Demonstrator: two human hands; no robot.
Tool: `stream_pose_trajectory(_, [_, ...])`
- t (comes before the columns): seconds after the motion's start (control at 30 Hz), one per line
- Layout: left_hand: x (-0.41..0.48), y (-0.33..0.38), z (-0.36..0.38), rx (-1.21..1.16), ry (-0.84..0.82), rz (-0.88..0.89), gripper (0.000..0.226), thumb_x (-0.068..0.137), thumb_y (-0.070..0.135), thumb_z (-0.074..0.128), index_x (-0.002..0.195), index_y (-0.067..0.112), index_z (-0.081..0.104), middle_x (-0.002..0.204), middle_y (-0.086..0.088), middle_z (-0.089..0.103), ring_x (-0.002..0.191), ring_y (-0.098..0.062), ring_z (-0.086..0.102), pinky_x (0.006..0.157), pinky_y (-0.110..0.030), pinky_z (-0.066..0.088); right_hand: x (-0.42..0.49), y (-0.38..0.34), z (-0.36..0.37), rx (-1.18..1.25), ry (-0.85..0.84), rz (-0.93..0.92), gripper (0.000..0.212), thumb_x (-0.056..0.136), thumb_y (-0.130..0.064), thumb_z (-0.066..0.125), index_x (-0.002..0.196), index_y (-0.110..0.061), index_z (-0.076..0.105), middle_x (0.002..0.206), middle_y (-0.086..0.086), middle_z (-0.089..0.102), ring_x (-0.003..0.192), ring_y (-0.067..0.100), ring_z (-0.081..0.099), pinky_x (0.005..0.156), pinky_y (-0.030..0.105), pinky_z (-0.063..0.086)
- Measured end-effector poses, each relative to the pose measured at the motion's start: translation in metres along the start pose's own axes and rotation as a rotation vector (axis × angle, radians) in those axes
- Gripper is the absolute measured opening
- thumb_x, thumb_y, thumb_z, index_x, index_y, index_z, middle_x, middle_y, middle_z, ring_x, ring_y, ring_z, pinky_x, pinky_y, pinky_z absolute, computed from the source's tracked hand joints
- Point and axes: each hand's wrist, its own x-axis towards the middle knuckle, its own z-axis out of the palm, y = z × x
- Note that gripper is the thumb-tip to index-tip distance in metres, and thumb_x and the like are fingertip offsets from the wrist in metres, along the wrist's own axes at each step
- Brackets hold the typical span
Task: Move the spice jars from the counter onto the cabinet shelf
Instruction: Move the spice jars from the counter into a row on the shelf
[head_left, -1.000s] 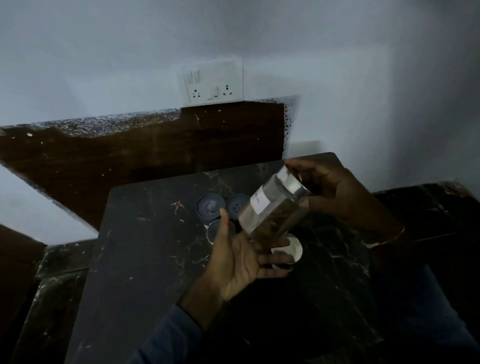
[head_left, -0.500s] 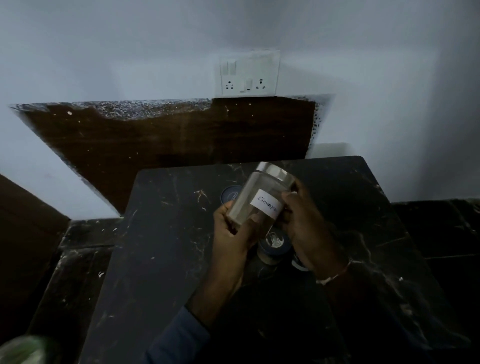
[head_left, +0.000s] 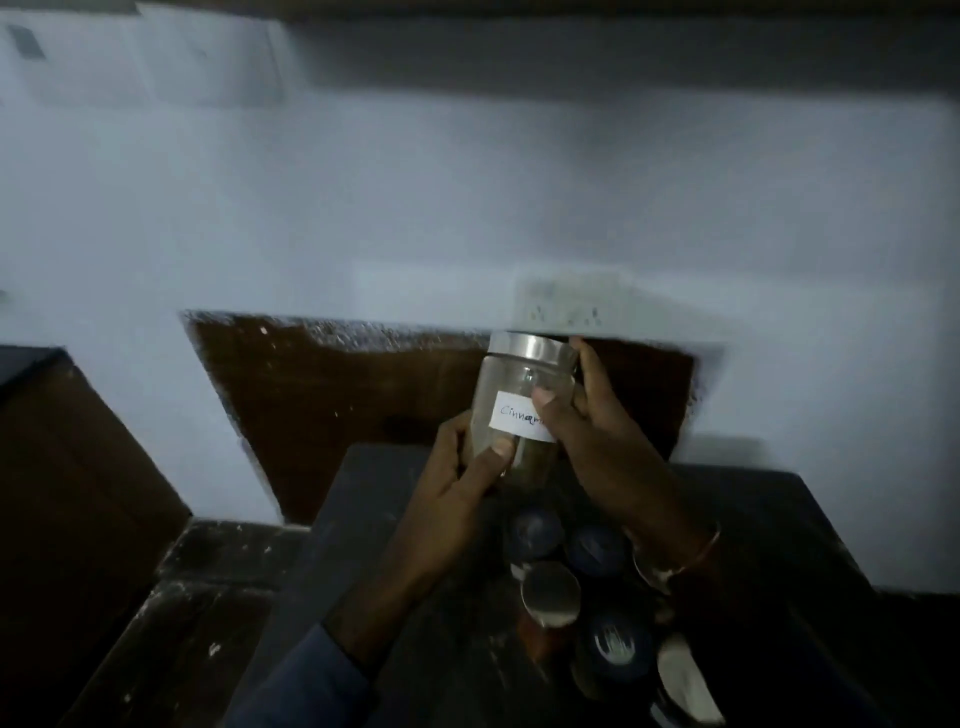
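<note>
Dim room, dark marble desk (head_left: 415, 649), cluster of lidded jars (head_left: 566, 577) standing at 5 o'clock below the held jar (head_left: 519, 415), jar upright, long axis vertical, steel lid at 12, label facing viewer, left hand (head_left: 462, 483) and right hand (head_left: 592, 431) both clamped round it, raised above desk.

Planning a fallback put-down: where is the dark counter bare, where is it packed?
Bare: the counter's left part, between its left edge and the left hand's forearm. Crowded: below the held jar and right hand, blue-lidded jars and a silver-lidded jar cluster toward the right.
</note>
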Motion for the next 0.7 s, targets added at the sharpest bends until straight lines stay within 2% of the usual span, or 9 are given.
stream_pose_trajectory(0.07, [0.020, 0.038, -0.014, 0.027, -0.027, 0.101, 0.047, 0.086, 0.038, 0.061, 0.129, 0.023, 0.051, 0.120, 0.004, 0.066, 0.109, -0.012, 0.064, 0.083, -0.023, 0.055, 0.026, -0.035, 0.004, -0.023, -0.021, -0.099, 0.067, 0.094, -0.044, 0.054, 0.148, -0.047, 0.014, 0.137, -0.013, 0.053, 0.112, 0.001, 0.060, 0.099, 0.030, 0.048])
stream_pose_trajectory(0.13, [0.040, 0.079, -0.026, 0.054, -0.052, 0.221, 0.047, 0.086, 0.032, 0.067, 0.130, 0.028, 0.052, 0.123, 0.005, 0.066, 0.113, -0.013, 0.063, 0.088, -0.027, 0.055, 0.049, -0.079, 0.008, -0.086, -0.064, -0.201, 0.066, 0.089, -0.054, 0.054, 0.144, -0.053, 0.017, 0.128, -0.026, 0.051, 0.105, -0.009, 0.059, 0.087, 0.018, 0.050])
stream_pose_trajectory(0.2, [0.056, 0.127, -0.036, 0.097, -0.050, 0.355, 0.059, 0.080, 0.029, 0.072, 0.133, 0.038, 0.048, 0.126, 0.007, 0.064, 0.115, -0.013, 0.062, 0.087, -0.029, 0.055, 0.067, -0.133, 0.014, -0.186, -0.055, -0.373, 0.070, 0.079, -0.067, 0.056, 0.139, -0.055, 0.022, 0.118, -0.034, 0.049, 0.094, -0.016, 0.060, 0.071, 0.008, 0.051])
stream_pose_trajectory(0.3, [0.086, 0.200, -0.048, 0.184, -0.017, 0.582, 0.069, 0.078, 0.031, 0.073, 0.140, 0.034, 0.042, 0.130, 0.005, 0.062, 0.115, -0.014, 0.062, 0.091, -0.034, 0.055, 0.096, -0.214, 0.019, -0.234, 0.033, -0.654, 0.068, 0.069, -0.068, 0.065, 0.128, -0.052, 0.036, 0.111, -0.025, 0.059, 0.091, -0.010, 0.065, 0.072, 0.010, 0.053])
stream_pose_trajectory(0.43, [0.133, 0.292, -0.067, 0.364, 0.010, 0.796, 0.052, 0.087, 0.034, 0.066, 0.135, 0.036, 0.045, 0.123, 0.014, 0.064, 0.111, -0.002, 0.061, 0.085, -0.020, 0.053, 0.148, -0.300, 0.029, -0.230, 0.164, -0.837, 0.055, 0.072, -0.063, 0.066, 0.119, -0.050, 0.041, 0.106, -0.019, 0.060, 0.090, -0.009, 0.062, 0.070, 0.011, 0.051])
stream_pose_trajectory(0.5, [0.164, 0.318, -0.078, 0.557, 0.129, 0.805, 0.049, 0.088, 0.040, 0.063, 0.133, 0.036, 0.046, 0.118, 0.019, 0.064, 0.106, 0.004, 0.061, 0.083, -0.016, 0.049, 0.180, -0.319, 0.037, -0.266, 0.230, -0.861, 0.049, 0.080, -0.052, 0.068, 0.122, -0.042, 0.043, 0.107, -0.018, 0.059, 0.088, -0.009, 0.059, 0.069, 0.005, 0.045])
stream_pose_trajectory(0.57, [0.196, 0.330, -0.093, 0.735, 0.253, 0.779, 0.047, 0.089, 0.037, 0.062, 0.133, 0.028, 0.049, 0.119, 0.015, 0.062, 0.107, 0.000, 0.058, 0.083, -0.017, 0.044, 0.213, -0.325, 0.044, -0.331, 0.280, -0.841, 0.045, 0.084, -0.043, 0.068, 0.121, -0.032, 0.046, 0.108, -0.009, 0.060, 0.087, 0.004, 0.061, 0.069, 0.012, 0.045])
stream_pose_trajectory(0.63, [0.226, 0.332, -0.108, 0.933, 0.265, 0.688, 0.040, 0.092, 0.030, 0.057, 0.130, 0.019, 0.054, 0.123, 0.002, 0.063, 0.111, -0.011, 0.058, 0.085, -0.021, 0.041, 0.244, -0.321, 0.046, -0.420, 0.298, -0.771, 0.044, 0.085, -0.041, 0.068, 0.120, -0.025, 0.046, 0.107, -0.001, 0.061, 0.085, 0.016, 0.061, 0.073, 0.025, 0.044])
stream_pose_trajectory(0.7, [0.250, 0.325, -0.119, 1.137, 0.196, 0.522, 0.030, 0.095, 0.027, 0.049, 0.118, 0.014, 0.064, 0.117, -0.006, 0.067, 0.109, -0.021, 0.060, 0.086, -0.027, 0.045, 0.269, -0.313, 0.045, -0.512, 0.296, -0.699, 0.043, 0.085, -0.043, 0.066, 0.116, -0.023, 0.045, 0.103, 0.001, 0.062, 0.074, 0.013, 0.060, 0.070, 0.026, 0.042])
